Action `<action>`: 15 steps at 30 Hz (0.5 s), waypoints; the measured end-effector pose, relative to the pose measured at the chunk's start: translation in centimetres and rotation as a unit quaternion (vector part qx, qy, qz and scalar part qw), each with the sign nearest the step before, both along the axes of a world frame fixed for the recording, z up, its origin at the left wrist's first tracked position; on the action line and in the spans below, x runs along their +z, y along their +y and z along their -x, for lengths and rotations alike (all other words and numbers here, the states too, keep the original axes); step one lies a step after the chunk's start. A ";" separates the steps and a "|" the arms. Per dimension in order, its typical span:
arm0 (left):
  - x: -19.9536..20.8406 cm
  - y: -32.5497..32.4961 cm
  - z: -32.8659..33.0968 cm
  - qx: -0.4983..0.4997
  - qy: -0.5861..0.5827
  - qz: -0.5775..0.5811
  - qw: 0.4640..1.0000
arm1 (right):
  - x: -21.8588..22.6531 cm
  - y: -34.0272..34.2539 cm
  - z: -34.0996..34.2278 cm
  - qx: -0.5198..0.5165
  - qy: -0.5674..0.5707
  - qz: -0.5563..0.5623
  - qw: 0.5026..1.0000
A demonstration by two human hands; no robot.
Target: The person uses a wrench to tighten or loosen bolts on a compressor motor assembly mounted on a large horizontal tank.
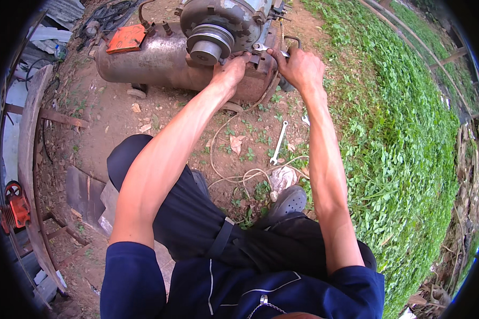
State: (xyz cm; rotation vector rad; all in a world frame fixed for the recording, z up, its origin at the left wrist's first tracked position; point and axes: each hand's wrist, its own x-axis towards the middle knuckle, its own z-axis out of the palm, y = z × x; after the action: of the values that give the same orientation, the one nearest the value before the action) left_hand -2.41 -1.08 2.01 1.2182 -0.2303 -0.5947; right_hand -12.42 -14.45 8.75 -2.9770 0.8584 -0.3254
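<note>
Nearest: grey clog (290,202); beyond it, loose spanner (279,142) on soil. Farther: right hand (302,69) grasps a wrench (261,47), head beside the motor's base. Left hand (231,72) just below the pulley (210,42); fingertips partly hidden, grip cannot be told. Motor (245,22) sits atop rusty tank (149,61), pulley fitted, no belt visible. Judged part-done; fastener tightness undetermined.

My head-worn fisheye feed, looking steeply down and forward over the wearer's navy shirt (189,292), very near, rusty tank (143,65) at the far side, grass (399,170) right, wooden plank (29,138) left
</note>
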 end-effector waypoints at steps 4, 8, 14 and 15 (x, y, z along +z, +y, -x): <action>-0.3 0.2 -0.3 0.019 -0.010 0.005 1.000 | 0.0 3.6 0.6 -0.103 -0.016 -0.045 0.994; -0.7 0.2 -0.1 -0.021 0.026 0.022 0.999 | -0.3 5.5 1.2 -0.157 -0.041 -0.088 0.983; -1.4 0.2 -1.2 -0.004 0.000 0.001 1.000 | -0.1 3.2 0.8 -0.066 -0.052 -0.052 0.995; -0.7 0.1 -0.5 -0.019 -0.010 -0.006 1.000 | -0.2 2.6 1.1 -0.059 -0.043 -0.050 0.996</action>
State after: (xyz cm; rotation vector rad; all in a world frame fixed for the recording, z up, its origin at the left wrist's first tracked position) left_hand -1.92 -0.94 1.30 1.2334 -0.2691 -0.6178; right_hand -13.57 -11.84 8.53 -2.8045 1.0109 -0.3991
